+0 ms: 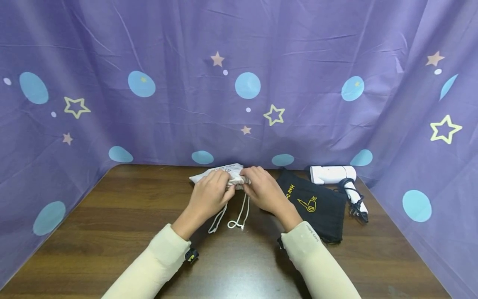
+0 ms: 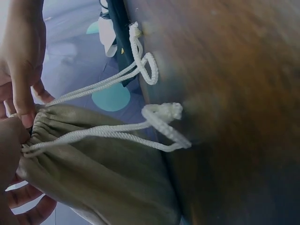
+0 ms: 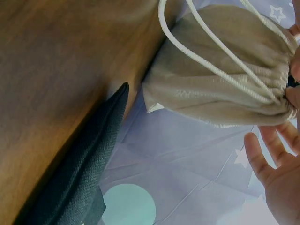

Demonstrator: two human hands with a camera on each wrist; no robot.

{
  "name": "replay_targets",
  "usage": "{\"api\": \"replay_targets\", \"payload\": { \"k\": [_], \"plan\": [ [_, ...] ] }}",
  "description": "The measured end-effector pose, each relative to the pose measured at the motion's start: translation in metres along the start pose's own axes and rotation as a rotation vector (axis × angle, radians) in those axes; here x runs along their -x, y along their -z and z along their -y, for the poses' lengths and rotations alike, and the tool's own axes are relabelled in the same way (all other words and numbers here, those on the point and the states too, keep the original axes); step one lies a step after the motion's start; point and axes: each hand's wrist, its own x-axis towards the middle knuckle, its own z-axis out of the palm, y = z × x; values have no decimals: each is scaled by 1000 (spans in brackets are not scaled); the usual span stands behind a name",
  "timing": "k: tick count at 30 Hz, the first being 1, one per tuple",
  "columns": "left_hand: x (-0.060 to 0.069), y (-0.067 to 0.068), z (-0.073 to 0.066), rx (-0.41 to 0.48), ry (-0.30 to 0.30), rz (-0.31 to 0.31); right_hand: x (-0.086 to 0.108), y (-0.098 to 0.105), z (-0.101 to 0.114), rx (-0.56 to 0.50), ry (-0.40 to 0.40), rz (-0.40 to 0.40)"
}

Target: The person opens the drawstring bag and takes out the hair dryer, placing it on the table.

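Note:
A white drawstring bag (image 1: 236, 168) is held up at the table's back centre, its gathered mouth toward the person. My left hand (image 1: 211, 192) pinches the left side of the mouth, and my right hand (image 1: 264, 190) pinches the right side. Two white cords (image 1: 244, 211) hang from it. In the left wrist view the bag (image 2: 112, 173) has a puckered neck with fingers at its edge. The right wrist view has the bag (image 3: 220, 70) with a small dark gap at the mouth between the fingertips.
A black pouch (image 1: 325, 211) with yellow print lies right of my right hand. Beyond it rests a white hair dryer (image 1: 332, 174) with a black cord wrapped round its handle. A purple curtain (image 1: 179, 104) surrounds the wooden table (image 1: 123, 216).

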Motion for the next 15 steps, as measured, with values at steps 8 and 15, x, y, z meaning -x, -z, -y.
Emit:
{"api": "replay_targets", "payload": {
  "k": [8, 15],
  "plan": [
    [-2, 3, -3, 4, -14, -75, -1, 4, -4, -25, 10, -28],
    [-3, 5, -4, 5, 12, -114, -1, 6, -5, -63, 19, -70]
  ]
}}
